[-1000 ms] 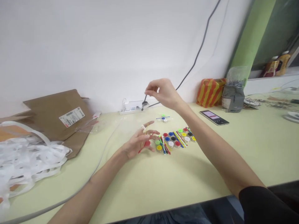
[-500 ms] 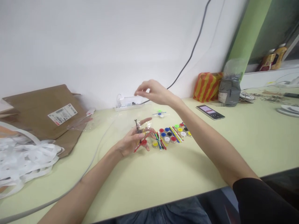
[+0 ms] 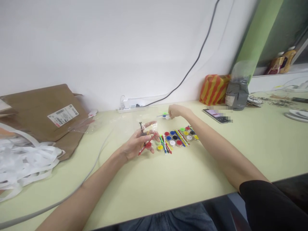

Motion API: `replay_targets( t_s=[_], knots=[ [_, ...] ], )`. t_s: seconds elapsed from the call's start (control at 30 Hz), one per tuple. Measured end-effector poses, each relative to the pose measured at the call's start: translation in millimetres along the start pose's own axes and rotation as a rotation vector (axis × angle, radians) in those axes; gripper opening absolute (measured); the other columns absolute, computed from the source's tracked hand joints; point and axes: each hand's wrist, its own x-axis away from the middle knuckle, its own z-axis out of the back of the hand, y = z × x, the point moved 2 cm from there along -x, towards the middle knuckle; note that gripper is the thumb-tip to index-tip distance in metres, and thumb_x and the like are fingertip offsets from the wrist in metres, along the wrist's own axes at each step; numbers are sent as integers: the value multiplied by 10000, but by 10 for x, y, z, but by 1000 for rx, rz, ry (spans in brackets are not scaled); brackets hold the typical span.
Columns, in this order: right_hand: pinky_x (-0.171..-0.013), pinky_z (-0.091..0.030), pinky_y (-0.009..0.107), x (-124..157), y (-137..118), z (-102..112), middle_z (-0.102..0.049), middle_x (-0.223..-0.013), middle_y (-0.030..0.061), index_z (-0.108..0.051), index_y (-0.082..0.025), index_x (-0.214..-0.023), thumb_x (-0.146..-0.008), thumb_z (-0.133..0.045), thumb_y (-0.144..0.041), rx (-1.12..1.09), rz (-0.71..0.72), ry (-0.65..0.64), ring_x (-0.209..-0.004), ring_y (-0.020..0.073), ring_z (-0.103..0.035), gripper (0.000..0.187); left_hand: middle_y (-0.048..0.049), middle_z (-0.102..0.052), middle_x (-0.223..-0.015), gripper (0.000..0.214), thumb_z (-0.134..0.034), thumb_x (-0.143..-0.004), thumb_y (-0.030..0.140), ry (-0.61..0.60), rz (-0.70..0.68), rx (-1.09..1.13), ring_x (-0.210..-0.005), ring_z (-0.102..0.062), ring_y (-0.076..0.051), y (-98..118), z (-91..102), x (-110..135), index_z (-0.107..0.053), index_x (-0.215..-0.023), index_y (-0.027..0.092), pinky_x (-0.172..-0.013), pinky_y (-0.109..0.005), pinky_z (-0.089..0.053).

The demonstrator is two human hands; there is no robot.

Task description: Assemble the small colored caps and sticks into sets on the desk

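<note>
Currently L hand [image 3: 138, 144] is raised off the pale-green bench [image 3: 192, 179], fingers part-spread, apparently pinching clear plastic film [image 3: 149, 125]. A thin black rod [image 3: 141, 127] stands upright at the fingertips; a red stick [image 3: 145, 148] and red-capped pot [image 3: 148, 145] sit low among the fingers. Exact grip not resolvable. R hand [image 3: 177, 111] is loosely curled, holding nothing, just beside a small green-blue-white stick assembly [image 3: 165, 115]. Coloured-cap pots [image 3: 178, 141] and loose plastic sticks [image 3: 168, 144] lie in rows just right of L hand, near below R hand. Kraft mailer [image 3: 43, 112] w/ label is left of L hand; white plastic strips [image 3: 24, 163] further left. Phone [image 3: 216, 115] is right of R hand.

Risks: R hand contact could knock assembly apart. Loose L-hand grip could drop red stick or pot, scattering rows. Film cling could hide small parts.
</note>
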Motion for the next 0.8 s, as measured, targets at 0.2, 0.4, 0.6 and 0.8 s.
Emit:
replay_targets(
  t_s=[0.2, 0.4, 0.6, 0.8],
  knots=[
    [-586, -462, 244, 109, -164, 567, -734, -767, 74, -735, -115, -868, -853, -618, -117, -240, 256, 185, -647, 140, -648, 118, -98, -646, -1099, 748, -719, -806, 296, -27, 20, 16, -990, -648, -268, 18, -17, 9, -389, -1477, 314, -581, -306, -595],
    [-636, -483, 292, 663, -561, 1151, -681, -708, 39, -721, -149, -855, -897, -642, -183, -555, 575, 584, -658, 139, -585, 95, -99, -647, -1086, 785, -719, -808, 305, -115, 30, 55, -997, -648, -273, -12, -23, 11, -355, -1504, 315, -585, -297, -595],
    [-610, -455, 278, 996, -959, 1212, -694, -730, 27, -729, -168, -816, -858, -646, -130, -389, 605, 359, -688, 147, -604, 101, -120, -628, -1165, 747, -723, -813, 247, -167, 23, 69, -1039, -634, -267, -27, -18, 12, -383, -1475, 307, -617, -290, -607],
    [-650, -475, 278, 1020, -1100, 1137, -733, -801, 30, -758, -182, -865, -811, -650, -114, -328, 619, 112, -764, 162, -656, 139, -133, -627, -1224, 762, -750, -787, 209, -171, 16, 51, -1064, -632, -262, -24, -11, 18, -408, -1464, 282, -640, -294, -613]
  ],
)
